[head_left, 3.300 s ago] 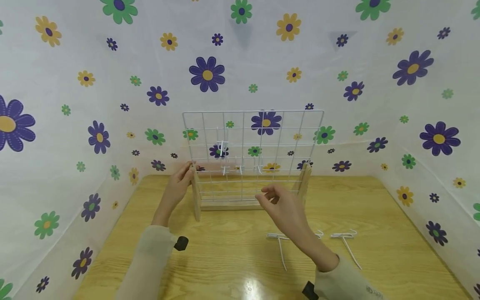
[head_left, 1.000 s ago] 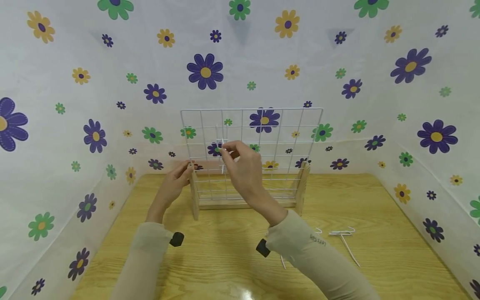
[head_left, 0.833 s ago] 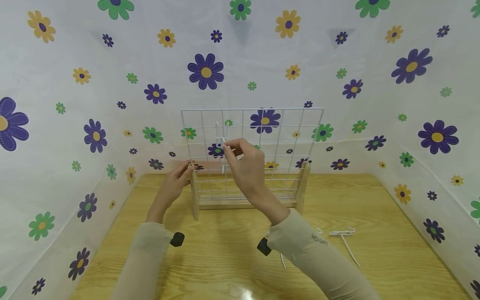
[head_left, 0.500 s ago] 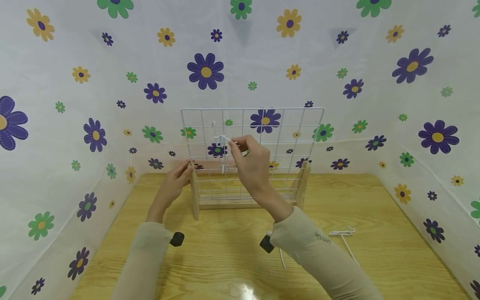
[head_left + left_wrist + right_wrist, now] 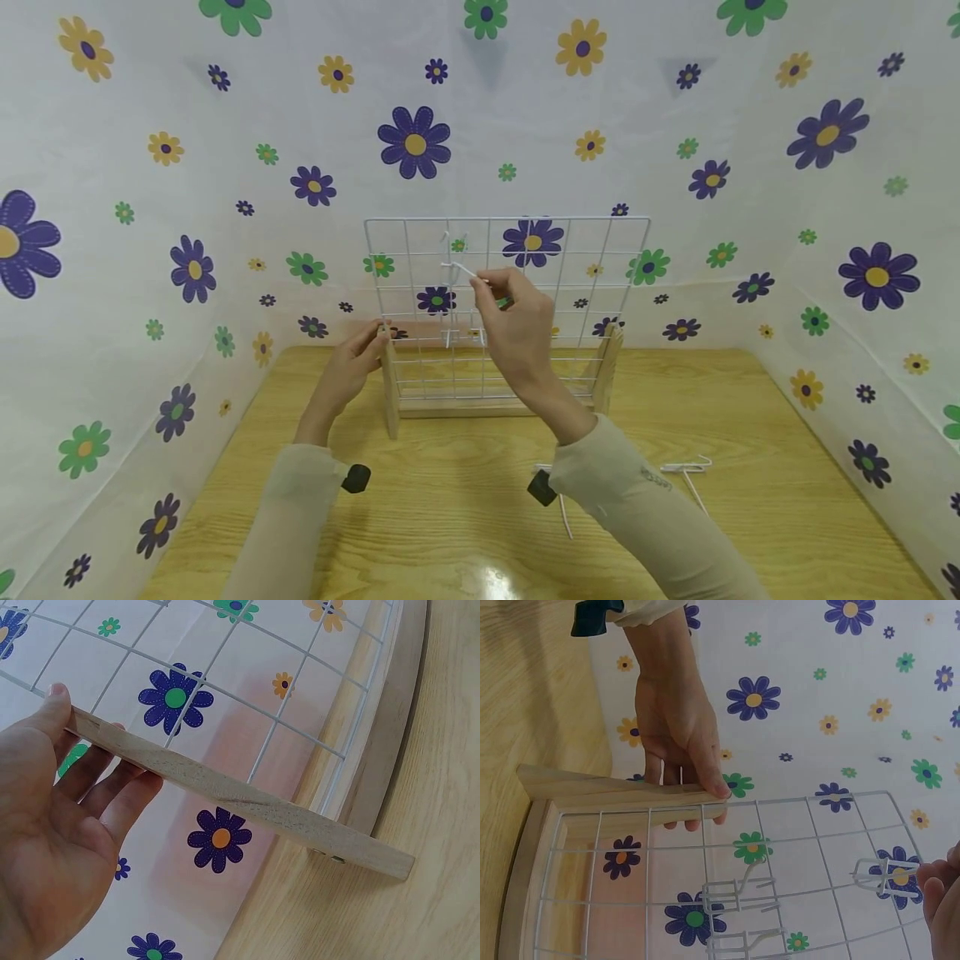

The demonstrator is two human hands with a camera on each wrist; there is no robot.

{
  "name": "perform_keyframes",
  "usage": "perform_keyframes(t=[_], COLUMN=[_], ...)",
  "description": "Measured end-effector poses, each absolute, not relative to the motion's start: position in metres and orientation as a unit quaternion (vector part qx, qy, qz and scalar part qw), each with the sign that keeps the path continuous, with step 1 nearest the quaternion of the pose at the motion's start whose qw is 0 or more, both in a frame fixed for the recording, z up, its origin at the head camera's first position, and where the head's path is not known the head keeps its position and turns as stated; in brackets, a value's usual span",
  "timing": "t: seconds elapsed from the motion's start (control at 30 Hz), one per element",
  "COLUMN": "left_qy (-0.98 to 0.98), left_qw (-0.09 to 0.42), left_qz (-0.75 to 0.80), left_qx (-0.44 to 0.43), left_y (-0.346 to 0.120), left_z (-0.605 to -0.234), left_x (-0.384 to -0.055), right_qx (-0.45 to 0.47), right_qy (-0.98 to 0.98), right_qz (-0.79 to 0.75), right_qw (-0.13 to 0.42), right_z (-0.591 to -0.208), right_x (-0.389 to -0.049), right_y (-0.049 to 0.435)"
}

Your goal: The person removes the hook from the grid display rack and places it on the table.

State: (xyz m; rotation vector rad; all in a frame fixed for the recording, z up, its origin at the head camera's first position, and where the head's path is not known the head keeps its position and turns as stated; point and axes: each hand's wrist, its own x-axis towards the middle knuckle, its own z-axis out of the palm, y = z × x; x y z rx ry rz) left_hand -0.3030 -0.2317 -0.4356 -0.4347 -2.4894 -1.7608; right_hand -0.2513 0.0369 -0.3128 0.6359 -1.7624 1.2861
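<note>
Left hand (image 5: 351,364) on the left post (image 5: 389,392), right hand (image 5: 517,329) on a hook (image 5: 465,269)

At the far left, a flowered cloth (image 5: 262,100) rises beside the worktop (image 5: 450,517) and runs on behind everything to the far right. The left hand grips the top of the wooden left post, thumb on one side and fingers on the other, as the left wrist view shows closely. A black wrist device (image 5: 356,478) sits by the left cuff. The post joins a low wooden base bar (image 5: 465,407), and the white wire grid (image 5: 517,219) stands upright above it. Two hung hooks (image 5: 447,338) show side by side on the left half of the grid, below its middle.

Above them, near the grid's upper left, is the white hook in the right hand; thumb and fingertips pinch the end of its arm, the hand narrow around it. The frames do not make clear whether its prongs catch the wires. Farther right stands the right post (image 5: 607,367). On the worktop in front, a loose hook (image 5: 566,515) lies partly hidden by the right cuff (image 5: 588,462), and another hook (image 5: 685,468) lies to its right, just beyond the sleeve.
</note>
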Motion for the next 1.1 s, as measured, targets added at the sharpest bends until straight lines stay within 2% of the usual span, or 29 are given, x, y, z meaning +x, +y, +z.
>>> perform_keyframes(t=[0.33,0.67,1.1], left_qy=[-0.803,-0.807,-0.810], left_qw=[0.020,0.011,0.013], left_qz=[-0.579,-0.573,-0.570], left_qx=[-0.141,-0.143,-0.138], left_y=[-0.230,-0.222,-0.222], left_z=[-0.433,-0.403,-0.404], left_x=[-0.302,-0.279,-0.280], right_qx=[0.256,0.249,0.229], right_qy=[-0.697,-0.694,-0.704], right_qz=[0.511,0.523,0.513], right_qw=[0.433,0.427,0.434], right_z=[-0.311,-0.310,-0.314], right_x=[-0.242,-0.228,-0.213], right_y=[0.049,0.065,0.092])
